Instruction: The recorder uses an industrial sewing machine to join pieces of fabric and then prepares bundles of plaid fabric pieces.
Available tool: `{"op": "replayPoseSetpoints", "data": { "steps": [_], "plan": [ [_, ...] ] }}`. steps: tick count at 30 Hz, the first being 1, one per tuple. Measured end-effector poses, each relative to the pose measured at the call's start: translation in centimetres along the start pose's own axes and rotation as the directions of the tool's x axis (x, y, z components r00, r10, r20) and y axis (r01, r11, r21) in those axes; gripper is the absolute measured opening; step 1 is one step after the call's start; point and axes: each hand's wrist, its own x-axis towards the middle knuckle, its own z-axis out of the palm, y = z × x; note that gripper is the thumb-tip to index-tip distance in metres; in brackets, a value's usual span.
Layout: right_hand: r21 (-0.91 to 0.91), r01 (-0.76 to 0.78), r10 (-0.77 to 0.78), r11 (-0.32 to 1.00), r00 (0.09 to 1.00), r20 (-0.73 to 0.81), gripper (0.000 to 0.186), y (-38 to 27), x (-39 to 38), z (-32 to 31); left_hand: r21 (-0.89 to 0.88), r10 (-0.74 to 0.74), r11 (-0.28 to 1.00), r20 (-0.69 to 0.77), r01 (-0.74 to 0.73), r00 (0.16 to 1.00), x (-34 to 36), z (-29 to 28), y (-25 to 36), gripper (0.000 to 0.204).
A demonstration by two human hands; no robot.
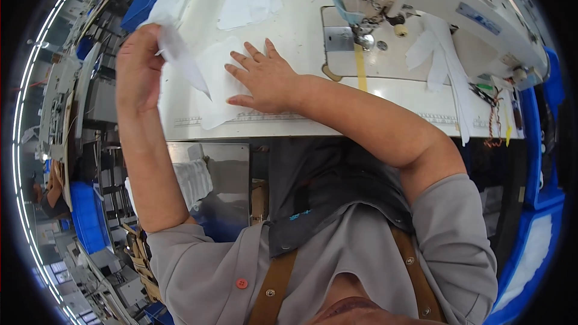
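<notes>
Right hand (265,81) is spread, palm down, on a flat, irregular white fabric piece (214,72) lying on the glossy white sewing table (301,6), left of the white metal sewing machine (445,3). Left hand (139,66) is pinching the upper end of a thin, limp white fabric piece (182,63), though I can't tell exactly where the fingertips meet. For this bit I'd go light: palm flat so nothing drags, and lower the loose one edge-first so it doesn't fold over. Looks-wise, the held one droops at a slant to a narrow tip; the one underneath looks mostly smooth, partly covered by my hand.
</notes>
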Motion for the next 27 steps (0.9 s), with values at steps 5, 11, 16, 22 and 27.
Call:
{"op": "replayPoseSetpoints", "data": {
  "steps": [5,11,16,22,27],
  "plan": [
    [-0.039,-0.014,0.013,0.999,0.999,-0.033,0.054,3.4,-12.0,-4.6,0.166,-0.144,0.982,0.384,0.085,0.912,-2.3,11.0,-7.8,0.010],
    [0.074,-0.321,0.322,0.944,0.853,-0.411,0.021,9.4,-23.6,-11.0,0.513,0.075,0.746,0.569,-0.425,0.819,-6.3,18.0,-12.0,0.032],
    [0.042,-0.537,0.453,0.843,0.665,-0.594,0.024,14.9,-27.5,-13.4,0.619,-0.089,0.402,0.760,-0.675,0.644,-8.3,19.0,-12.5,0.082],
    [-0.200,-0.621,0.453,0.758,0.722,-0.523,0.022,21.3,-25.9,-11.9,0.573,-0.222,0.350,0.819,-0.741,0.528,-7.0,18.6,-12.2,0.095],
    [-0.407,-0.644,0.514,0.647,0.764,-0.391,0.010,24.6,-25.0,-11.1,0.673,-0.180,0.258,0.738,-0.693,0.650,-9.3,18.1,-11.5,0.107]
  ]
}}
